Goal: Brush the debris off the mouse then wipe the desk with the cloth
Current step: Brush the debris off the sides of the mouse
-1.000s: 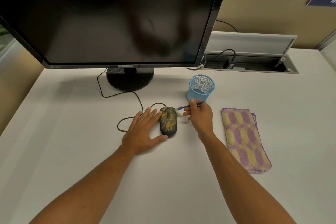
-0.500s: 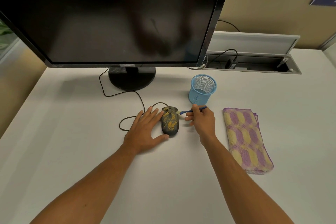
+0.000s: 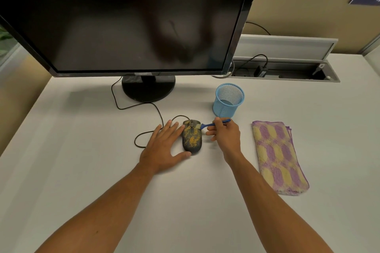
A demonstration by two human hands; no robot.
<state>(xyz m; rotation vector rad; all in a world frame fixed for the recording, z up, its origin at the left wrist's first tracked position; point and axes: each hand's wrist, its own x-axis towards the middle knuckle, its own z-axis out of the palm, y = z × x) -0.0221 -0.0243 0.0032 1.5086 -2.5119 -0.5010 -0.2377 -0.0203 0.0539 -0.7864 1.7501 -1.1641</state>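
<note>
Around the work area, a large dark monitor (image 3: 131, 18) stands on its round black base (image 3: 148, 88) at the back of the white desk (image 3: 61, 150), and a blue mesh cup (image 3: 228, 99) stands upright just behind the right hand. An open cable tray (image 3: 283, 72) runs along the desk's far right edge. A folded purple-and-yellow cloth (image 3: 277, 156) lies flat to the right, apart from both hands, its long axis running front to back. Nothing sits between the hands and the mouse.

The mouse (image 3: 192, 136), dark and speckled with yellow debris, lies near the desk's middle with its long axis running away from the person, its wheel end toward the monitor; its black cable (image 3: 156, 109) loops left and back toward the base.

The left hand (image 3: 164, 148) lies flat with fingers straight just left of the mouse, its thumb touching the near end. The right hand (image 3: 226, 135), just right of the mouse, pinches a small blue brush (image 3: 213, 123) whose pale bristles rest on the mouse's far right corner.
</note>
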